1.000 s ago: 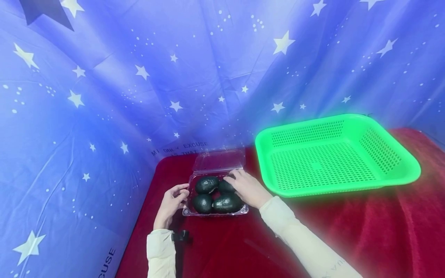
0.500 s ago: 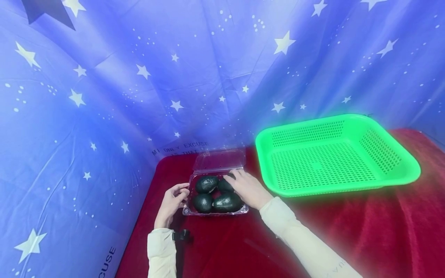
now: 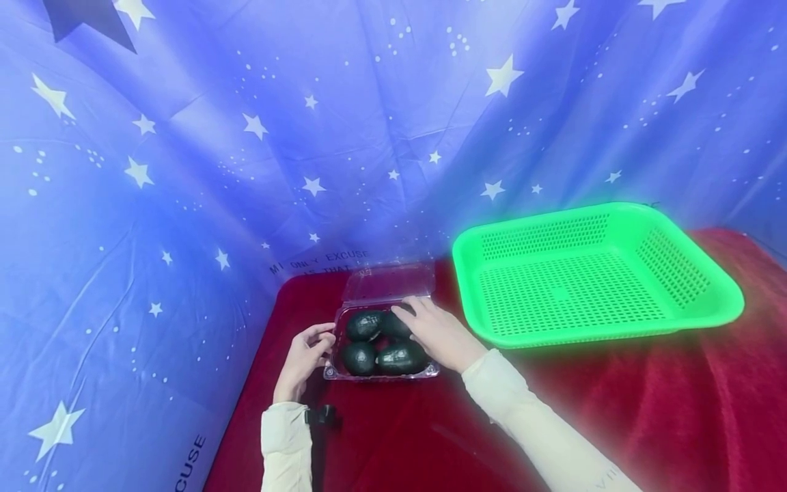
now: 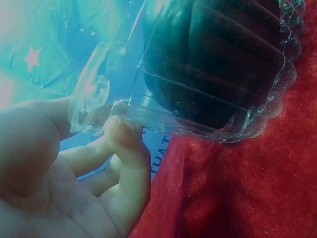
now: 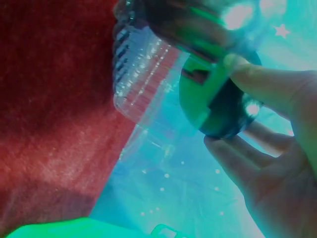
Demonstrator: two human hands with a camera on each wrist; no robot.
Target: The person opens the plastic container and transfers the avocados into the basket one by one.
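A clear plastic clamshell [image 3: 330,373] rests on the red cloth with its lid [image 3: 389,283] folded back. Several dark, glossy avocados lie in its base, among them a back-left one [image 3: 365,326], a front-left one [image 3: 359,359] and a front-right one [image 3: 401,358]. My left hand [image 3: 301,365] pinches the left rim of the clamshell between thumb and fingers, plainest in the left wrist view. With thumb and fingers around it, my right hand [image 3: 444,335] grips the back-right avocado [image 5: 228,116]. In the head view this hand covers part of that avocado.
To the right of the clamshell stands a large green perforated basket [image 3: 561,294]. Red velvet cloth [image 3: 393,437] spreads over the table. A blue curtain [image 3: 369,102] with stars hangs close behind and on the left.
The back-right avocado has shifted slightly left and away in my right hand, now up against the back-left one. My left hand keeps its place on the rim.
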